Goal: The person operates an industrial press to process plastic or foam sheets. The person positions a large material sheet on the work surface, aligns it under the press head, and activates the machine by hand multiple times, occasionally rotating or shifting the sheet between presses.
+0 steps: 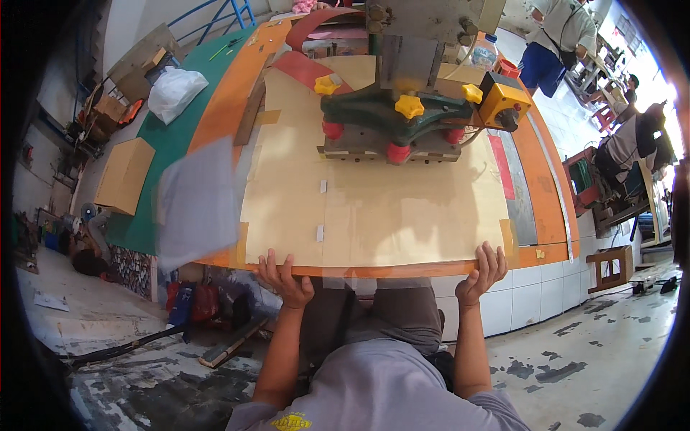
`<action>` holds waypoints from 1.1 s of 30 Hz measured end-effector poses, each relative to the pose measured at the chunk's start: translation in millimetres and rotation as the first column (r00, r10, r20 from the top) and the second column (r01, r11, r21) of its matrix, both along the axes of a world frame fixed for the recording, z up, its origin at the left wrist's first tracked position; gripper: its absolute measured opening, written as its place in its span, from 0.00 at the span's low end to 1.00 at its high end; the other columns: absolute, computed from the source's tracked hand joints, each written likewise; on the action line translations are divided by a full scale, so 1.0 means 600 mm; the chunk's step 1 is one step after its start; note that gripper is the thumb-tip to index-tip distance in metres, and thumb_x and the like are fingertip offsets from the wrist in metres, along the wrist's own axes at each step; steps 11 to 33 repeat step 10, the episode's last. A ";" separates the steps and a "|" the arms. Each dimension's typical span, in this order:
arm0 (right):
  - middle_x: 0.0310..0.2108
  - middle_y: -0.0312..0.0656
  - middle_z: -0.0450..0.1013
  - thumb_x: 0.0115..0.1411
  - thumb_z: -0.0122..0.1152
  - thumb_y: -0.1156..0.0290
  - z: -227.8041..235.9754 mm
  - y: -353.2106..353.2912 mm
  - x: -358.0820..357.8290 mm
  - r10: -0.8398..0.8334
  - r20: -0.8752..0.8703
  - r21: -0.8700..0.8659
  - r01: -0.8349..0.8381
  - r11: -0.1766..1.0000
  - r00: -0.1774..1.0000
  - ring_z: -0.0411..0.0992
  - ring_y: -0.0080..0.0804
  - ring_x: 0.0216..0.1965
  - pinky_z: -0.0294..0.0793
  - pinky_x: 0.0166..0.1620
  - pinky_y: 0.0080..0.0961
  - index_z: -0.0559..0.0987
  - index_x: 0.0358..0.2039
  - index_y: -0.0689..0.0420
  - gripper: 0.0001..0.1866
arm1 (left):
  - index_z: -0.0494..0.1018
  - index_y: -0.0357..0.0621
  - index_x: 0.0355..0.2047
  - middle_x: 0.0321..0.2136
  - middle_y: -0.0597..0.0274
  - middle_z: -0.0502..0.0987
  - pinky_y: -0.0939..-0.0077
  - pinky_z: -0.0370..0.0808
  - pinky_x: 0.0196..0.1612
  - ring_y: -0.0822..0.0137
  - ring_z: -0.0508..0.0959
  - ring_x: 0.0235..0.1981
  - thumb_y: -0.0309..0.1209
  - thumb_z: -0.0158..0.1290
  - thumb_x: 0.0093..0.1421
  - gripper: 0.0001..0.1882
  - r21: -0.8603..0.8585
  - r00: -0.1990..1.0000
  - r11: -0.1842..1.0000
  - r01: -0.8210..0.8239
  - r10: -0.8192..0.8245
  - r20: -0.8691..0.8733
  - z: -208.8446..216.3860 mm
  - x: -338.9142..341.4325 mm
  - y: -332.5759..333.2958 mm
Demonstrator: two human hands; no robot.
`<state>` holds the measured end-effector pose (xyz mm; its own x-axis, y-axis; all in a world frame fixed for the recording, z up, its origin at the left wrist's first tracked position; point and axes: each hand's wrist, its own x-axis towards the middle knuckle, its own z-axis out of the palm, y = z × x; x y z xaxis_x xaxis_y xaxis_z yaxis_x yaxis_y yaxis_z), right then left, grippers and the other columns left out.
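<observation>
A large pale yellow sheet (287, 208) lies on the orange-edged table (374, 272) in front of me, held by tape at its sides. My left hand (285, 279) rests at the table's front edge, left of my lap, fingers apart and tips over the sheet's near border. To the right, my right hand (483, 275) rests the same way near the sheet's front right corner. Neither hand holds anything. Beyond them a press head (402, 118) with a dark green frame, yellow knobs and red stops stands over the far part of the sheet.
A translucent sheet stack (198, 205) lies at the left over a green mat (136, 233). Near it are a cardboard box (123, 176) and a white plastic bag (176, 93). A yellow control box (505, 102) sits right of the press. Other people are in the background.
</observation>
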<state>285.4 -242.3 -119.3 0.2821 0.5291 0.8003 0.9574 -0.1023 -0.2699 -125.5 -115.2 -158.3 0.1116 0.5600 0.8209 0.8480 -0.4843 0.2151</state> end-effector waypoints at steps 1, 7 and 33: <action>0.62 0.43 0.77 0.79 0.31 0.53 0.002 -0.002 0.000 -0.005 -0.002 -0.002 0.005 1.000 1.000 0.62 0.50 0.71 0.53 0.72 0.49 0.81 0.58 0.57 0.30 | 0.67 0.47 0.65 0.71 0.39 0.60 0.31 0.39 0.75 0.36 0.52 0.75 0.56 0.34 0.75 0.32 -0.013 1.000 1.000 0.005 -0.005 0.002 0.001 0.001 -0.002; 0.63 0.41 0.76 0.79 0.32 0.54 0.017 -0.005 -0.007 0.003 -0.052 -0.057 -0.006 0.998 0.999 0.63 0.47 0.71 0.50 0.73 0.49 0.81 0.59 0.55 0.29 | 0.65 0.45 0.66 0.71 0.38 0.60 0.30 0.42 0.74 0.36 0.52 0.75 0.54 0.35 0.75 0.31 -0.032 0.999 0.999 -0.002 0.001 -0.041 0.010 -0.001 -0.005; 0.63 0.42 0.76 0.79 0.32 0.53 0.032 -0.017 -0.008 0.009 -0.119 -0.145 -0.026 0.989 0.993 0.62 0.46 0.73 0.51 0.72 0.48 0.81 0.60 0.54 0.29 | 0.65 0.45 0.66 0.72 0.39 0.59 0.31 0.42 0.74 0.35 0.51 0.75 0.57 0.36 0.75 0.33 -0.058 0.999 0.998 0.008 -0.010 -0.035 0.003 -0.008 -0.009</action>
